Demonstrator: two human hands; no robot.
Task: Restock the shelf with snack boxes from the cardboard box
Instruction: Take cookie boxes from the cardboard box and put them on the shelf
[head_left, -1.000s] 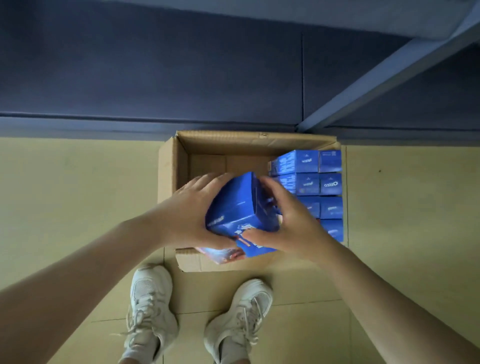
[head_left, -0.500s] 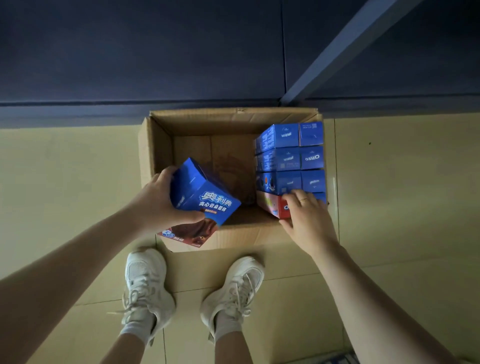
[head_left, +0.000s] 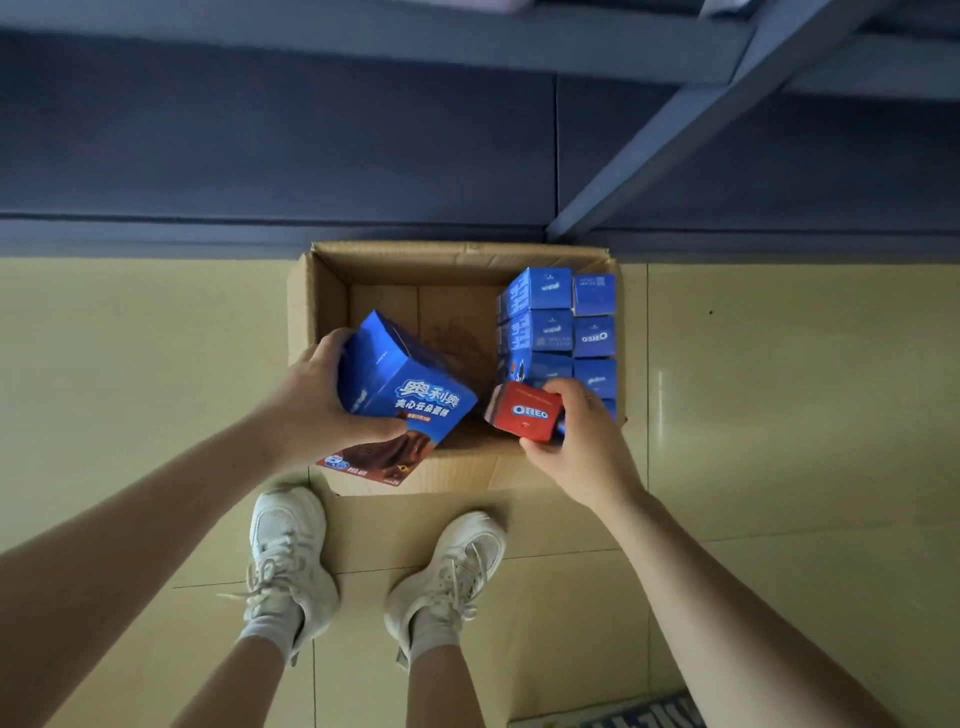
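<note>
Snack boxes (head_left: 402, 395), gripped in both hands' fingers (head_left: 574, 387)

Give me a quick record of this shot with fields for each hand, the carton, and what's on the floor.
left hand: grips a blue snack box, tilted, over the carton
right hand: grips a red-ended snack box
cardboard box: open, blue boxes stacked along its right side
floor: two white sneakers, beige tiles
</note>
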